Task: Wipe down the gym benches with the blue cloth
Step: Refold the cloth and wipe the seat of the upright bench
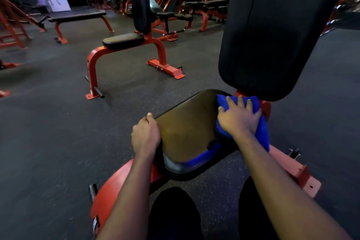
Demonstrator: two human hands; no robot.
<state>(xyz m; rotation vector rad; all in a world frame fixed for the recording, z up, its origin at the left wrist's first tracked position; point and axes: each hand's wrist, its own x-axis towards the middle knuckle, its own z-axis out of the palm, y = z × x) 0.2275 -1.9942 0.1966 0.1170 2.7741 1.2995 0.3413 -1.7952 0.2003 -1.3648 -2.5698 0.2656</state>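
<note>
our blue cloth (pixel 260 130) lies on the bench (pixel 185 132) seat toward 2 o'clock, long axis running 11 to 5 o'clock. our right hand (pixel 238 119) presses it, fingers (pixel 231 101) spread and nearly straight, hiding its middle. our left hand (pixel 145 136) grips the seat's 9 o'clock edge, fingers curled under, hidden.

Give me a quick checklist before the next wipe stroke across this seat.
1. The blue cloth lies under the right hand, at the far right corner of the seat pad: ok.
2. The right hand's fingers are spread flat on the cloth: ok.
3. The left hand grips the pad's left edge: ok.
4. Pad surface ahead of the cloth free of objects: ok.
5. Cloth wholly on the pad: not ok, part hangs over the right edge.
6. The backrest already wiped: cannot tell.
</note>
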